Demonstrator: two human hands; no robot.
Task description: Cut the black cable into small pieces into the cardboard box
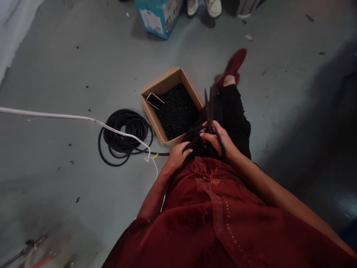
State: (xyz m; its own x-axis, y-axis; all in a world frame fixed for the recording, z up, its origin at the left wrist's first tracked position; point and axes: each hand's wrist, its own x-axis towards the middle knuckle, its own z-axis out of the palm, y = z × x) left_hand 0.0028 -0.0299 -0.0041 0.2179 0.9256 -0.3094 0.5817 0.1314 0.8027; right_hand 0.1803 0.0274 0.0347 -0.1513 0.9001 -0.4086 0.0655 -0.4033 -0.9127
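My right hand (217, 139) is closed round the handles of large dark scissors (209, 108), blades pointing up and away over my black-trousered leg. My left hand (178, 154) is closed on the end of a black tube (195, 134) that runs up toward the scissors. The tube leads back along the floor to a black coil (125, 136) lying left of a cardboard box (150, 111). That box is filled with small black cut pieces (177, 111), and a phone (155, 100) leans inside its left corner.
A white cord (69, 117) crosses the grey floor from the left edge to the coil. A blue carton (158, 15) and another person's white shoes (205, 6) are at the top. Red-handled tools (33, 249) lie blurred at the bottom left.
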